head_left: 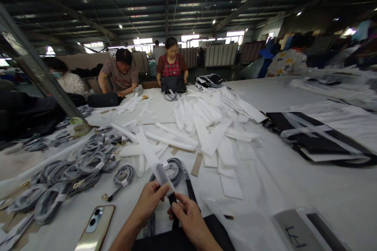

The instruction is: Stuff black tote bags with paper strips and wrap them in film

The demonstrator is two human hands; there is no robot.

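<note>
My left hand (150,200) pinches the lower end of a long white foam sleeve (153,157) that covers a dark strap (173,202). My right hand (188,215) grips the bare black part of that strap just below the sleeve. The strap runs down to a black bag (179,239) at the bottom edge. Behind my hands lies a coiled grey strap (175,170). A loose heap of white foam sleeves (206,121) spreads over the middle of the white table (294,188).
A phone in a gold case (96,227) lies left of my arm. Several coiled grey straps (73,172) pile at the left. A black bag wrapped in white strips (315,137) lies right. Three people (172,66) work at the table's far end.
</note>
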